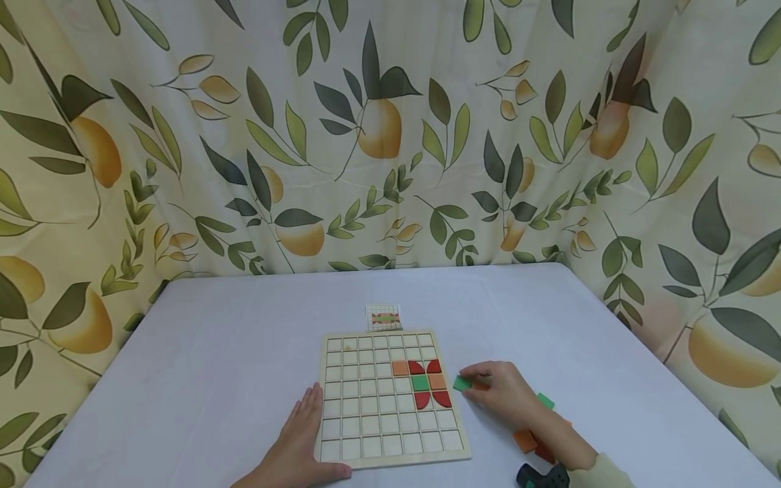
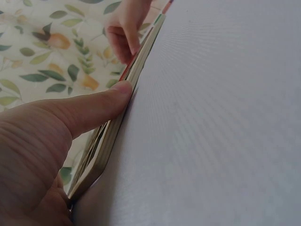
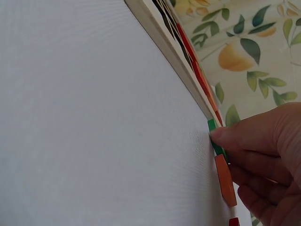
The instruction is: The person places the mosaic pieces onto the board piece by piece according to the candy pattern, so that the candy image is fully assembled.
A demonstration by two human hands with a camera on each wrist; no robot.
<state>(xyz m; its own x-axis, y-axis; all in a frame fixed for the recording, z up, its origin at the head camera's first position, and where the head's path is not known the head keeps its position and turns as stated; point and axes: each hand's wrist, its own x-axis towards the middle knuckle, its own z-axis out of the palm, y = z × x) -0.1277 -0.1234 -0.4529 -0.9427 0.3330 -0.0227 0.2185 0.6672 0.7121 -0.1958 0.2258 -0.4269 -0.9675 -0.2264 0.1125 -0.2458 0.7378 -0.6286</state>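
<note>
A wooden grid board point(image 1: 369, 427) lies on the table. My left hand point(image 1: 295, 437) rests at its near left corner, straight fingers along the left side and thumb on the near edge. Just beyond the board's right side, my right hand point(image 1: 503, 393) pinches a green square tile point(image 1: 462, 383) between thumb and fingers. An orange tile point(image 3: 225, 181) sits right beside the green one, under the curled fingers. Toward the board's right side, its cells hold a green square point(image 1: 420, 383), orange squares point(image 1: 437, 381) and several red rounded pieces point(image 1: 422, 400).
A small pattern card point(image 1: 384, 318) stands at the board's far edge. More tiles, green point(image 1: 546, 401) and orange point(image 1: 525, 441) among them, lie around the right forearm. A black device point(image 1: 543, 476) is at the near right. A leaf-and-fruit curtain point(image 1: 390, 203) hangs behind the white table point(image 1: 213, 379).
</note>
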